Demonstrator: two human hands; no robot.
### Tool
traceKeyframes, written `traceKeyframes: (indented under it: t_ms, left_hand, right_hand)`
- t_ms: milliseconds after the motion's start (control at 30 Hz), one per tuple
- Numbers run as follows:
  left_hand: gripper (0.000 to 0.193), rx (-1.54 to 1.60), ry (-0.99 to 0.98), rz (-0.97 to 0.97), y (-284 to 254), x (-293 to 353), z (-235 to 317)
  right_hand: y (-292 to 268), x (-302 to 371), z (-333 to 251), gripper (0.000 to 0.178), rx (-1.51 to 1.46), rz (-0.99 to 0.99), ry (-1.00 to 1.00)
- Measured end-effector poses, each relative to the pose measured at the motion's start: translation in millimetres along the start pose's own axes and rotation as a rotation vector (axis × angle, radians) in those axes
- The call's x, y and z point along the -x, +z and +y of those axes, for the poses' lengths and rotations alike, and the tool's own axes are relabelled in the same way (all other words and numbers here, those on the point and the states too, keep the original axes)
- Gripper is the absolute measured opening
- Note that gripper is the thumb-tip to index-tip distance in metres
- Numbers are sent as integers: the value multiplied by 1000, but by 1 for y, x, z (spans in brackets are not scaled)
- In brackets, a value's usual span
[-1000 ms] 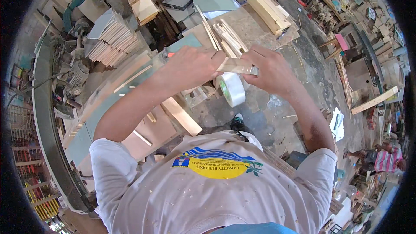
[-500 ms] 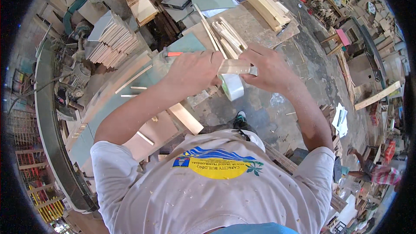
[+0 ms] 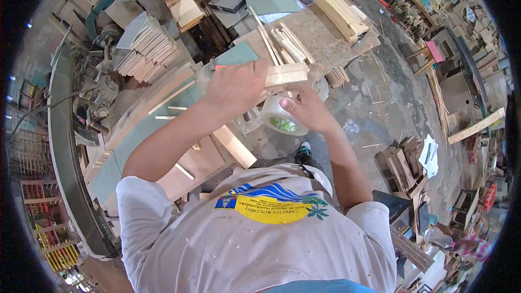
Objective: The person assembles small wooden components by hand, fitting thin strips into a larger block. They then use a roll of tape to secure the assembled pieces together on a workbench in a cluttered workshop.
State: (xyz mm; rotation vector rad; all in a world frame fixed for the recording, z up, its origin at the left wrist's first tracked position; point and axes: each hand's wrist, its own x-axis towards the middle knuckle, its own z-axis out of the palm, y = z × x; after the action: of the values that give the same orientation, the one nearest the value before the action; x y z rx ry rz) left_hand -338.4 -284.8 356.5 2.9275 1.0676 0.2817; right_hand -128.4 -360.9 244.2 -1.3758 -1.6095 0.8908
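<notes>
Both hands (image 3: 271, 95) raised, fingers closed

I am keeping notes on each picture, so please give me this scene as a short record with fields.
Place: cluttered wood workshop, seen from above
Left hand: grips a bundle of short wooden slats
Right hand: holds a roll of clear tape just below the bundle
Workbench: loose wooden strips lie on it
Further left: stack of thin boards
Floor: grey, with scattered wood scraps

Lit by bright, even daylight; shadows soft. Mild overexposure on pale concrete floor (image 3: 374, 97) upper right. Strong fisheye bending toward black circular rim. Centre sharp, periphery smeared.
</notes>
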Motion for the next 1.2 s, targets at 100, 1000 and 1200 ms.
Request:
traceKeyframes:
  t_ms: [100,1000,1200]
  left_hand:
    - [39,26,-98,-39,1,4,-6]
    - [16,1963,-397,-525,24,54,36]
    - [20,2515,-82,-766,42,60,57]
  right_hand:
    - [5,7,-13,51,-68,-31,-88]
    - [-44,22,-45,31,-357,-184,-101]
    - [-48,9,-44,38,-395,-341,-227]
